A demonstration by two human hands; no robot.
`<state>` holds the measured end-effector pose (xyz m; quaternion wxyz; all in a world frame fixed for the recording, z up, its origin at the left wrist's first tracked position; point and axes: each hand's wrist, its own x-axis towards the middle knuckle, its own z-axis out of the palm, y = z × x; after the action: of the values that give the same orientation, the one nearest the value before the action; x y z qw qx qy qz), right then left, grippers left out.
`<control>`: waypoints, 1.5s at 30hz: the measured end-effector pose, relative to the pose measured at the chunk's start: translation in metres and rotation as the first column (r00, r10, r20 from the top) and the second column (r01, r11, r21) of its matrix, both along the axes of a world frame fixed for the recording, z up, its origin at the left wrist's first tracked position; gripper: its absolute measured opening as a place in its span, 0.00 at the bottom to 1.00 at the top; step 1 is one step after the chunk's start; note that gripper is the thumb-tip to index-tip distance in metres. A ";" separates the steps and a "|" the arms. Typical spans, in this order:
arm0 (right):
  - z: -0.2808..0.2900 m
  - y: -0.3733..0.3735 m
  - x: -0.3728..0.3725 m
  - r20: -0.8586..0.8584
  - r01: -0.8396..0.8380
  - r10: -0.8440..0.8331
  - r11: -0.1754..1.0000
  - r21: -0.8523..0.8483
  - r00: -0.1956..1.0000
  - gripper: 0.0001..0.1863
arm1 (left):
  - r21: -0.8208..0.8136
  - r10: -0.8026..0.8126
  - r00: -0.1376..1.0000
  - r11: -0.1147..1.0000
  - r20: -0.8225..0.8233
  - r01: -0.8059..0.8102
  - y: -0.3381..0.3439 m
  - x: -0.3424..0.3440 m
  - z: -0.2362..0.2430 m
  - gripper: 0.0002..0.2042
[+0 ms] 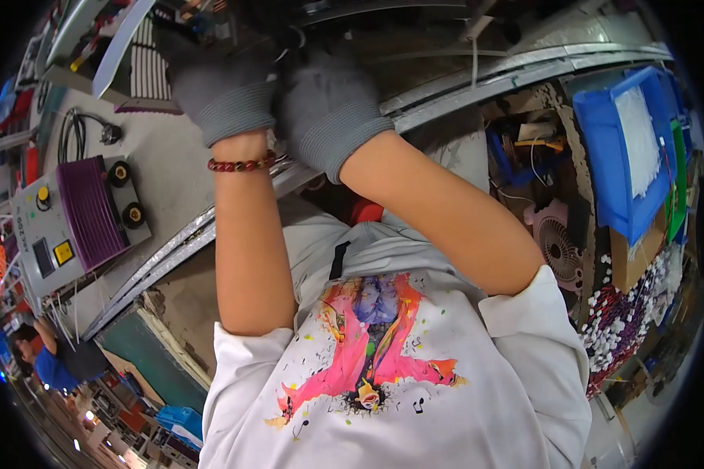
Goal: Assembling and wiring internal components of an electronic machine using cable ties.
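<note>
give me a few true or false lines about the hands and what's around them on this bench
1. Both hands wear grey knit gloves. True: the left hand and right hand are both gloved.
2. A beaded bracelet sits on the right wrist. False: the red beaded bracelet is on the left wrist.
3. A purple ribbed unit with two black knobs stands left of the hands. True: the purple unit is there.
4. The tray at the right is red. False: the blue tray holds white material.
5. The hands are far apart. False: they are close together at the top of the view.

Gloved left hand [223,90] and right hand [328,109] fingertips hidden in dark shadow, their grip unclear, whatever they touch indistinct
</note>
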<state>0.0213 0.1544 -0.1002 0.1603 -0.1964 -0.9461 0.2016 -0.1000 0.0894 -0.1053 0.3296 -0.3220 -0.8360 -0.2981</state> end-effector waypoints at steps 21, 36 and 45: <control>0.038 0.112 0.058 0.477 -0.028 -0.317 0.810 0.586 0.819 0.09 | 0.177 0.008 0.999 0.984 0.050 -0.017 0.012 0.013 0.004 0.28; 0.037 0.121 0.070 0.503 -0.097 -0.255 0.813 0.573 0.826 0.09 | 0.251 0.046 0.971 0.962 0.236 -0.107 0.019 0.027 0.001 0.32; 0.035 0.105 0.040 0.409 0.092 -0.353 0.839 0.536 0.842 0.12 | 0.188 0.024 0.994 0.981 0.106 -0.043 0.008 0.018 0.000 0.35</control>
<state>0.0611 0.2598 -0.0647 -0.0177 -0.3055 -0.9437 -0.1257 -0.0818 0.0975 -0.1056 0.3202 -0.2592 -0.8249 -0.3871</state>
